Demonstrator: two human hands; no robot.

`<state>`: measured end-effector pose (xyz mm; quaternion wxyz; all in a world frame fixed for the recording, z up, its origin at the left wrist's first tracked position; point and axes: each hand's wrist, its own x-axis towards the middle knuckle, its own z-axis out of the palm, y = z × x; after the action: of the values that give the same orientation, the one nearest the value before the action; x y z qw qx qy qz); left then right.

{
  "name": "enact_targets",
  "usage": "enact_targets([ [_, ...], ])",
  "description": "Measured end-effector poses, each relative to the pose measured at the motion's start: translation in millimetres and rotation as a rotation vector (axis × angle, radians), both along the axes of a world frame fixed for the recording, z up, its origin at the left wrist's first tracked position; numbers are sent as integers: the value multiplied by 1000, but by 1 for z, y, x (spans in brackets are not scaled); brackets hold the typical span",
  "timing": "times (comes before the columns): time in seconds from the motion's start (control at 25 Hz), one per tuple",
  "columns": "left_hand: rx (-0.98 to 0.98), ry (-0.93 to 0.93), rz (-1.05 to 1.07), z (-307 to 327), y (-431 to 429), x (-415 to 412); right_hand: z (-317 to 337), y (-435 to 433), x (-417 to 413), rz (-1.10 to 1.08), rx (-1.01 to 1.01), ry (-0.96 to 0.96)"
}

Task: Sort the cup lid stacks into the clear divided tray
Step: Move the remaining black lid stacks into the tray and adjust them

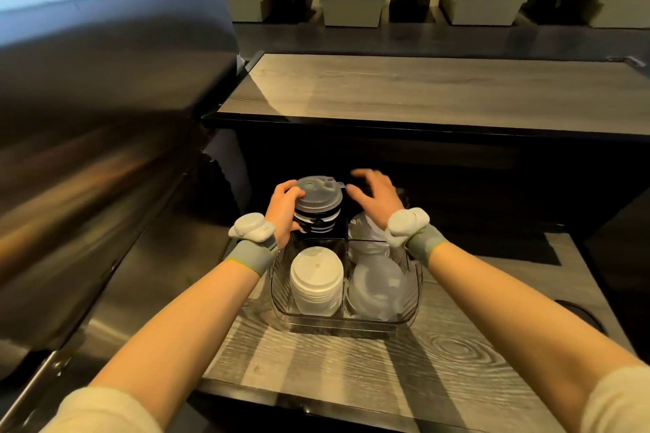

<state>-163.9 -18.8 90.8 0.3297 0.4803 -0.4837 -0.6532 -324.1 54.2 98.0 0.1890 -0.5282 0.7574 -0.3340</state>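
A clear divided tray (415, 306) stands on the wooden counter in front of me. Its near-left compartment holds a stack of white lids (316, 279). The near-right compartment holds translucent clear lids (378, 286), and more clear lids (365, 226) sit in the far-right one. My left hand (283, 209) grips a stack of dark lids topped by a grey translucent lid (318, 202) at the far-left compartment. My right hand (374, 195) hovers over the tray's far right with fingers spread, holding nothing.
A large stainless steel appliance (105, 137) fills the left side. Behind the tray rises a dark counter wall with a raised wooden bar top (422, 91). Booth seats and tables stand in the background. A dark round opening (580, 313) sits at the counter's right.
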Motion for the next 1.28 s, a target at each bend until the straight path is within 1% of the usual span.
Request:
enact_targets([
  [0.04,0,-14,-8,1,1,-2,10,-2,7,90,-66,-76],
  [0.08,-4,-30,-18,2,1,-4,18,-4,13,186,-66,-96],
  [0.16,-17,-25,-46,4,5,-8,25,-8,22,306,36,-58],
  [0.2,-18,1,-59,6,8,-10,23,-10,23,305,71,-42],
  [0.28,-32,62,-96,8,15,-12,17,-12,21,234,53,-86],
  [0.4,-53,139,-174,12,27,-16,12,-10,18,95,14,-300],
  [0.48,-60,134,-194,14,31,-19,10,-8,17,29,30,-409],
  [0.6,-62,105,-191,16,36,-23,12,-3,11,-48,22,-479],
  [0.68,-48,102,-162,18,41,-26,20,5,2,-70,-6,-540],
  [0.72,-31,106,-147,20,42,-27,22,10,-3,-71,-14,-541],
  [0.8,-8,101,-106,20,42,-28,27,27,-10,-44,-18,-468],
  [0.88,-19,80,-40,16,39,-27,28,47,-14,17,8,-318],
  [1.04,-45,33,76,11,33,-25,19,88,-8,167,236,26],
  [1.2,-62,-14,67,13,39,-27,-7,102,-1,357,421,294],
  [1.28,-65,-25,51,13,44,-28,-16,101,0,409,508,398],
])
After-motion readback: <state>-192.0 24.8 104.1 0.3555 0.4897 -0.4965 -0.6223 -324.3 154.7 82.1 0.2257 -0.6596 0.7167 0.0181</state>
